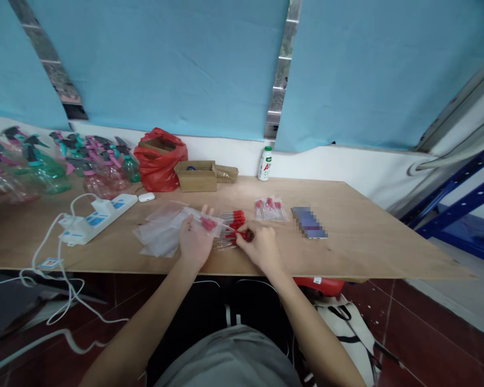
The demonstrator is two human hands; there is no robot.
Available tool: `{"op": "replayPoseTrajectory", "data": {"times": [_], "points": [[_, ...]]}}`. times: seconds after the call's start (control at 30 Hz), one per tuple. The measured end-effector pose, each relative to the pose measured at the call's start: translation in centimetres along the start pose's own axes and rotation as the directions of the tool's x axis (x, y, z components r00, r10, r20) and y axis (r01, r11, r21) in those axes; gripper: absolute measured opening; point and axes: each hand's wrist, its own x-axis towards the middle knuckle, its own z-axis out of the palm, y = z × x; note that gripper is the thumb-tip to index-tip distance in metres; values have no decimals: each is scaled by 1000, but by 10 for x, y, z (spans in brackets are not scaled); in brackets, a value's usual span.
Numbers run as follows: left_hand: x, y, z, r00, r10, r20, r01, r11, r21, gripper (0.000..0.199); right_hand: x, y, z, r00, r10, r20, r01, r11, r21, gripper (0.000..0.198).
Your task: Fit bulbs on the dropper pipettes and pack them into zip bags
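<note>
My left hand [196,243] holds a clear plastic bag [216,228] between thumb and fingers, and a red handle [208,223] shows inside it. My right hand [263,246] pinches a small red-handled screwdriver [248,235], its thin metal shaft pointing left toward the bag's open end. Between and behind my hands lies a row of similar red-handled screwdrivers [237,217], shafts to the left, partly covered by my right fingers. A pile of flat clear bags [157,232] lies left of my left hand. Filled bags with red-handled pieces [269,208] lie beyond my right hand.
A phone [310,222] lies to the right on the wooden table [367,242]. Along the back stand a white bottle [265,164], a cardboard box [197,177] and a red plastic bag [160,161]. Several spray bottles [48,172] and a power strip [100,219] occupy the left.
</note>
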Motion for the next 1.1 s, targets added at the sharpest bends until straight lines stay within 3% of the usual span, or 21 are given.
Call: {"op": "replayPoseTrajectory", "data": {"times": [0.27,0.5,0.63,0.8,0.97,1.03,1.1], "points": [[-2,5,2,996,-85,1,85,996,-1,53,-1,-6,2,992,-11,122,-18,972,236,8],[-17,-16,3,952,-194,235,204,979,-20,58,-7,-10,32,997,22,68,-52,877,477,9],[-22,-21,5,953,-205,224,219,975,-37,60,-10,-10,41,999,29,-16,-16,835,550,13],[-26,-19,11,960,-201,195,208,978,-19,61,-9,-10,41,996,2,-89,41,876,481,14],[-23,-11,12,933,-272,234,257,962,94,63,-3,-8,19,979,-168,-119,194,946,258,18],[-20,-8,9,927,-274,256,219,950,224,59,1,-3,8,964,-240,-111,254,958,132,36],[-19,-6,5,936,-209,284,66,895,441,49,4,3,-2,947,-319,-43,322,945,60,59]]}}
